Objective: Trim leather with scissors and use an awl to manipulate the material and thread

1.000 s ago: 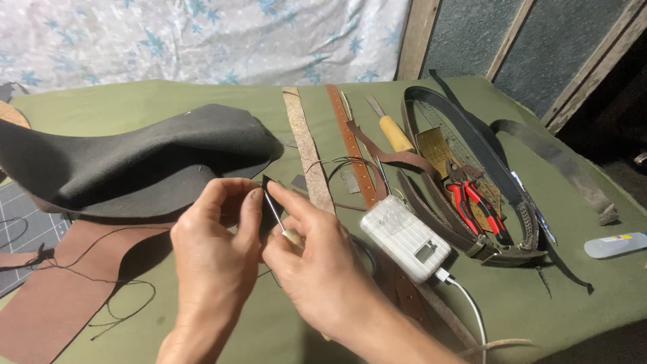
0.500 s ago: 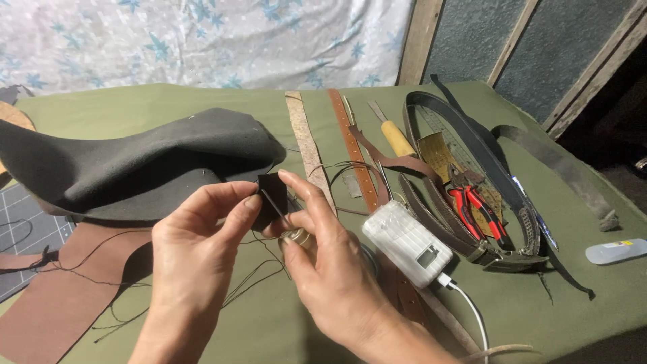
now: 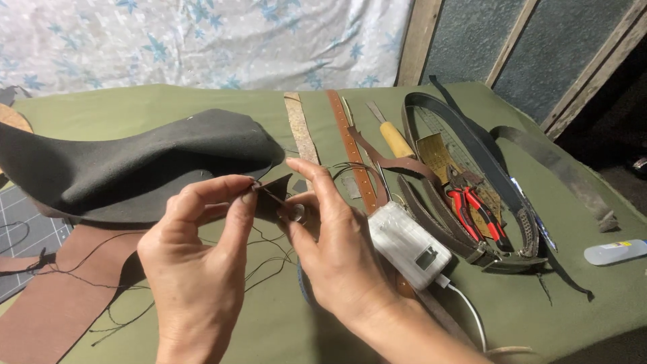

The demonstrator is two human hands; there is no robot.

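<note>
At frame centre I see a small dark leather piece pinched between my left hand and right hand, both clamped on it. Black thread trails below; grey felt lies upper left, red pliers right.

Two bare hands: left hand and right hand. No gloves, no rings, no watch. Short, plain nails. Bare right forearm, no sleeve in view. Left wrist bare too.
</note>
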